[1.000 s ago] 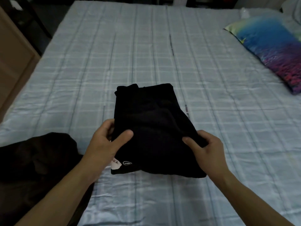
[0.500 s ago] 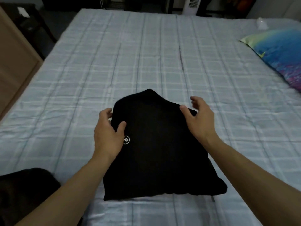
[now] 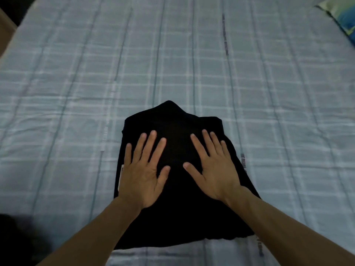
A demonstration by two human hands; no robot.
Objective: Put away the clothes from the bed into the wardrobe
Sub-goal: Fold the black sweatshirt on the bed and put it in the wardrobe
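Note:
A folded black garment (image 3: 176, 217) lies flat on the bed (image 3: 76, 93), near its front edge. My left hand (image 3: 144, 169) presses on the garment's left half, palm down with fingers straight and spread. My right hand (image 3: 213, 167) presses on the right half in the same way. A small white tag shows at the garment's left edge, beside my left hand. Another dark piece of clothing (image 3: 13, 239) lies at the bottom left corner, only partly in view.
The bed carries a pale blue checked sheet. A colourful pillow (image 3: 343, 18) sits at the top right corner. A strip of wooden furniture (image 3: 5, 29) shows at the top left edge.
Both hands let go of the garment's edges and now lie flat on top of it. The view has moved closer over the bed.

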